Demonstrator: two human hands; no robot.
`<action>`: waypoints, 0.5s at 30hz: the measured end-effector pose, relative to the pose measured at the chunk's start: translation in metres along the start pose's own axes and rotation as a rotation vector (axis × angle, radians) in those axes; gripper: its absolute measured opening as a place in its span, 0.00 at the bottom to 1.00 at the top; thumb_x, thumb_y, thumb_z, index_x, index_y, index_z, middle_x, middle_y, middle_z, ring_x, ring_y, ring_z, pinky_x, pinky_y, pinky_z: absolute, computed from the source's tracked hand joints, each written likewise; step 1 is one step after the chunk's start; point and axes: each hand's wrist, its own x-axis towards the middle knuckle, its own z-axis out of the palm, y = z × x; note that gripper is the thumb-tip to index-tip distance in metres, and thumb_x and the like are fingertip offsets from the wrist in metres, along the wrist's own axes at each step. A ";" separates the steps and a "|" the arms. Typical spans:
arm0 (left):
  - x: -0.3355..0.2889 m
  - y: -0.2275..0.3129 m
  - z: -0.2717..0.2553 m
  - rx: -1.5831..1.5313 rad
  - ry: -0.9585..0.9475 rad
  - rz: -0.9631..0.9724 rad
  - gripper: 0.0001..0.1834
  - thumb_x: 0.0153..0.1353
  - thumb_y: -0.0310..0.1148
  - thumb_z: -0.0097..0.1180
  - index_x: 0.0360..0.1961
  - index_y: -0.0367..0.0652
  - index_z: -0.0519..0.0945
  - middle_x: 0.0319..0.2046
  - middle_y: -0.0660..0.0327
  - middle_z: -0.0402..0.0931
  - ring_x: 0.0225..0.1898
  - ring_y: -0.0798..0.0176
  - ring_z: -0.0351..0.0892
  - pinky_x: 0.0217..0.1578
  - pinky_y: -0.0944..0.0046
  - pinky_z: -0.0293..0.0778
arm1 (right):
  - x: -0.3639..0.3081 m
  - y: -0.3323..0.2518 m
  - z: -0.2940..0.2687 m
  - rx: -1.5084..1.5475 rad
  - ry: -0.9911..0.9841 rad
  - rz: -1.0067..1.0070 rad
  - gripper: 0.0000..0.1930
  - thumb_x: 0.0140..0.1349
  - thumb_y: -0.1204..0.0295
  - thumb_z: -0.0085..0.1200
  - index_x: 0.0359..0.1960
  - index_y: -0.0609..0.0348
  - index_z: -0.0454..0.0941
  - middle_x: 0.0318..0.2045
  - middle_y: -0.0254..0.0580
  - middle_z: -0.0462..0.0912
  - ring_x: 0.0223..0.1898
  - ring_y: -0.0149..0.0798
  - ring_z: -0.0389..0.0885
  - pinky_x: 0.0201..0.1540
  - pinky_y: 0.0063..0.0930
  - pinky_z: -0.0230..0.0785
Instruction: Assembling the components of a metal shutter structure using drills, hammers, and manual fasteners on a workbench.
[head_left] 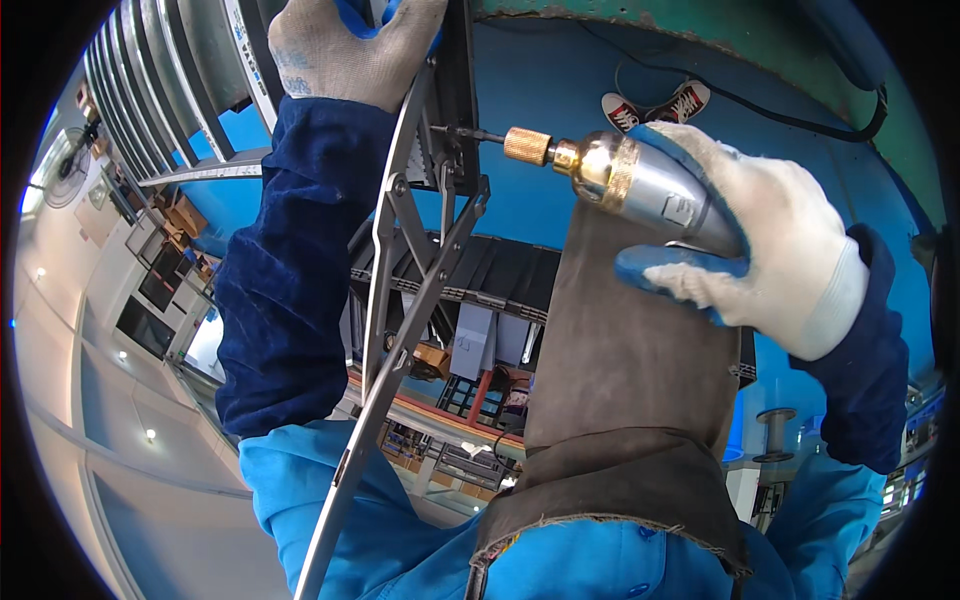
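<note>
My right hand (780, 235), in a white glove with blue palm coating, is wrapped round a silver and gold powered screwdriver (650, 185). The tool lies nearly level, and its thin bit reaches left to a joint of a grey folding metal linkage (405, 215). Whether the tip sits in a screw is too small to tell. My left hand (350, 55), gloved alike, is at the top of the linkage, against a dark frame (460, 70). Its fingertips run past the picture's upper edge, so its grip is hidden. One long bar (350, 470) of the linkage slants down towards my body.
A rack of metal bars (190, 90) stands at the upper left. A black hose (790, 122) curves by a green surface (915, 140) at the upper right. Red and white shoes (655, 105) show on the blue floor. A dark apron (635, 350) hangs before me, near shelves with boxes (470, 340).
</note>
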 end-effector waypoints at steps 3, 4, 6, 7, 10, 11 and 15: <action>0.003 0.001 -0.003 0.005 0.014 0.029 0.29 0.53 0.29 0.56 0.57 0.30 0.70 0.40 0.55 0.80 0.41 0.67 0.78 0.45 0.68 0.73 | -0.002 0.007 -0.001 0.004 0.048 -0.090 0.44 0.40 0.63 0.73 0.61 0.57 0.64 0.33 0.50 0.82 0.36 0.49 0.82 0.39 0.39 0.75; 0.002 -0.001 -0.004 0.002 0.009 0.025 0.28 0.53 0.30 0.56 0.57 0.30 0.71 0.40 0.55 0.80 0.41 0.67 0.78 0.45 0.68 0.73 | -0.002 0.001 0.000 0.008 0.044 -0.096 0.44 0.40 0.63 0.73 0.61 0.57 0.64 0.33 0.50 0.82 0.36 0.49 0.82 0.39 0.39 0.75; -0.001 -0.005 -0.005 0.029 0.007 0.032 0.28 0.53 0.30 0.56 0.56 0.30 0.71 0.40 0.55 0.80 0.40 0.67 0.78 0.44 0.68 0.73 | -0.008 -0.019 0.000 -0.291 0.082 0.009 0.43 0.40 0.66 0.72 0.61 0.57 0.64 0.33 0.50 0.81 0.35 0.51 0.81 0.38 0.39 0.74; 0.000 -0.006 -0.006 0.064 0.005 0.046 0.28 0.53 0.30 0.56 0.56 0.30 0.71 0.39 0.55 0.80 0.39 0.67 0.79 0.44 0.68 0.74 | -0.009 -0.019 -0.001 -0.237 0.078 -0.005 0.44 0.40 0.66 0.72 0.61 0.57 0.64 0.33 0.52 0.81 0.35 0.52 0.81 0.39 0.38 0.74; -0.002 -0.001 -0.002 0.022 0.025 0.029 0.27 0.53 0.30 0.57 0.55 0.30 0.72 0.38 0.55 0.80 0.39 0.66 0.79 0.43 0.68 0.74 | 0.000 0.002 -0.002 0.055 -0.066 0.022 0.44 0.39 0.65 0.72 0.62 0.56 0.64 0.32 0.53 0.81 0.36 0.54 0.82 0.41 0.36 0.75; -0.001 -0.001 -0.002 0.021 0.022 0.031 0.27 0.53 0.30 0.57 0.55 0.30 0.72 0.38 0.55 0.80 0.39 0.66 0.79 0.43 0.68 0.74 | 0.000 0.003 -0.002 0.056 -0.088 0.038 0.45 0.41 0.64 0.72 0.63 0.53 0.62 0.32 0.52 0.81 0.36 0.52 0.82 0.43 0.36 0.76; -0.001 -0.009 -0.001 0.051 0.020 0.068 0.26 0.54 0.29 0.56 0.55 0.30 0.72 0.38 0.56 0.80 0.38 0.66 0.79 0.43 0.68 0.74 | -0.003 -0.015 -0.002 -0.196 -0.084 0.092 0.46 0.43 0.61 0.72 0.65 0.49 0.60 0.32 0.50 0.81 0.34 0.50 0.83 0.43 0.36 0.76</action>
